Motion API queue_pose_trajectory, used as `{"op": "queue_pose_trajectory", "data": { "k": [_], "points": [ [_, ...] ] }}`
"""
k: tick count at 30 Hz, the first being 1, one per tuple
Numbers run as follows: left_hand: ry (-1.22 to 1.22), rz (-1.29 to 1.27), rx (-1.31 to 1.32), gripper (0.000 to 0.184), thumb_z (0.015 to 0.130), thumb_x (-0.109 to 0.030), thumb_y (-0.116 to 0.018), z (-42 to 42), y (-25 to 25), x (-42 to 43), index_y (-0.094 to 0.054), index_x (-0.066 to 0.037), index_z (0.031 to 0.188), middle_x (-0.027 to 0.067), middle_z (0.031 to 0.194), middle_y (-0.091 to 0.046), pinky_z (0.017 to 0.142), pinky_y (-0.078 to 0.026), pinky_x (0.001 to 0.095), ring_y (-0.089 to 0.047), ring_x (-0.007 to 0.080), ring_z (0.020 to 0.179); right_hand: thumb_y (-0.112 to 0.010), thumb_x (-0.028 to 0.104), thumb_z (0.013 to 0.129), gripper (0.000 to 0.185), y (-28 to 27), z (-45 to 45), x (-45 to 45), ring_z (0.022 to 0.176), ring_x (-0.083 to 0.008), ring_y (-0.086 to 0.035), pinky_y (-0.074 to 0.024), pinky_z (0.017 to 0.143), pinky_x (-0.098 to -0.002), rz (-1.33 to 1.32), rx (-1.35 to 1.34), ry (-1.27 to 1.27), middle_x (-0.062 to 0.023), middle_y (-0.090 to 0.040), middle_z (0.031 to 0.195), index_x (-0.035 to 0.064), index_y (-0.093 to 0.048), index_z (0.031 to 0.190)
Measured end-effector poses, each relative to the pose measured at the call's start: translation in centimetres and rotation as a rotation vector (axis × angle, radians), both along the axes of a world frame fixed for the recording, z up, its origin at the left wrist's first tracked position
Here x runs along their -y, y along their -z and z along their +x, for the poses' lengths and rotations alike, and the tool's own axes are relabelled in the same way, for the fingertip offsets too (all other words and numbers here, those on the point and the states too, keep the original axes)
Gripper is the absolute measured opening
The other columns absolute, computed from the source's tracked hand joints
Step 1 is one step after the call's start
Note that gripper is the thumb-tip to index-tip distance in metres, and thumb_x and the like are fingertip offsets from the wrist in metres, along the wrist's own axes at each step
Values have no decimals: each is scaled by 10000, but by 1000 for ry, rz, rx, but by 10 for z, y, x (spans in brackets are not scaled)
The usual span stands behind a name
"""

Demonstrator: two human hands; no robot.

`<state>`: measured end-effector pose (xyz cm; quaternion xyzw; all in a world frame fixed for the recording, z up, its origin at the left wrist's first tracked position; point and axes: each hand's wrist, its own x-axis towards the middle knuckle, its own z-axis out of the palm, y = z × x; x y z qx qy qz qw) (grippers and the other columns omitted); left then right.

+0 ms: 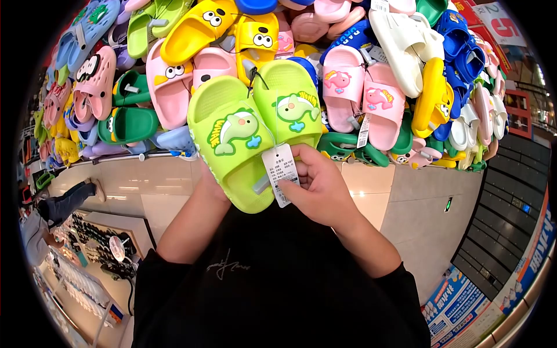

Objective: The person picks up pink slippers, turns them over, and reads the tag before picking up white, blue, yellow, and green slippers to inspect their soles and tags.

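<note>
A pair of lime-green slippers (237,136) with whale pictures on the straps is held up in front of my chest. My left hand (213,184) grips the left slipper from below; its fingers are mostly hidden behind the sole. Thumb and fingers of my right hand (320,182) pinch a white paper tag (279,174) with small print and a barcode, which hangs from the pair on a thin loop. A grey plastic clip (261,184) shows at the left slipper, beside the tag.
Behind the pair is a heaped display of slippers, among them pink ones (383,104), white ones (400,55), yellow ones (200,29) and green clogs (133,124). Tiled floor (406,203) lies below. A person's leg (72,200) and a display shelf (101,240) are at left.
</note>
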<state>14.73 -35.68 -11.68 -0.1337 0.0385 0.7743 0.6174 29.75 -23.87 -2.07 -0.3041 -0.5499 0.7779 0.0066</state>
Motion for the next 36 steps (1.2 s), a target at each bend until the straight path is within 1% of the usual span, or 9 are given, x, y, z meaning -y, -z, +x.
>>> {"op": "queue_pose_trajectory", "data": {
  "k": [11,15,17,24,26,27,29,30,36],
  "points": [
    [62,-120,-34,689,948,-586,-485,-16,13,24,-457,-119,1452,151,1415,-541,1084,-416,553,-541,356,1272,-585,-89,871,424,17,-12,31,950,-106,-669,-536,808,-254,-44,-25,-3,-80,-687,1057,0,-486,1274],
    [8,-83,-38,686,948,-584,-487,-17,14,31,-458,-118,1451,150,1415,-542,1079,-423,552,-545,355,1269,-614,-48,861,413,14,-14,38,966,-125,-673,-528,819,-270,-2,1,-9,-100,-700,1074,-20,-498,1256],
    [-6,-55,-56,685,948,-582,-489,-15,11,34,-458,-118,1451,150,1414,-542,1077,-426,551,-547,355,1267,-585,-96,862,472,8,-11,41,991,-124,-667,-524,852,-268,58,-34,-67,-78,-674,1107,5,-464,1306],
    [-49,8,-135,681,948,-578,-492,-14,-4,42,-459,-118,1450,148,1414,-543,1070,-437,550,-552,355,1261,-592,-102,864,496,-3,-8,45,1059,-127,-645,-507,902,-293,62,-55,-139,-73,-671,1120,4,-452,1328],
    [-32,33,-171,655,984,-507,-492,-13,-7,41,-368,-148,1518,179,1511,-417,1082,-436,530,-466,365,1345,-570,-37,921,383,-4,-5,47,1022,-103,-637,-502,865,-270,-21,-94,-97,-58,-671,1095,0,-498,1295],
    [-37,32,-177,655,984,-507,-492,-12,-4,43,-368,-148,1518,179,1511,-417,1082,-436,530,-466,365,1345,-570,-37,921,383,-1,-4,45,1022,-103,-637,-502,865,-270,-22,-99,-102,-58,-671,1095,0,-498,1295],
    [-36,-17,-249,674,980,-519,-489,-7,6,47,-351,-150,1527,173,1524,-402,1089,-434,519,-463,357,1350,-528,54,981,229,6,-2,40,857,-73,-629,-504,734,-245,18,-90,-101,-55,-678,982,-6,-549,1201],
    [-42,-24,-253,674,980,-519,-489,-5,8,50,-351,-150,1527,173,1524,-402,1089,-434,519,-463,357,1350,-505,107,997,241,4,-1,39,898,-69,-609,-474,770,-230,68,-39,-117,-26,-668,1024,-6,-595,1190],
    [-105,-22,-278,684,980,-525,-482,9,-2,54,-337,-151,1533,169,1519,-407,1082,-443,507,-475,354,1339,-496,85,990,242,11,2,29,888,-79,-616,-489,776,-241,39,-58,-228,-37,-668,1027,-12,-594,1188]
  ]
}}
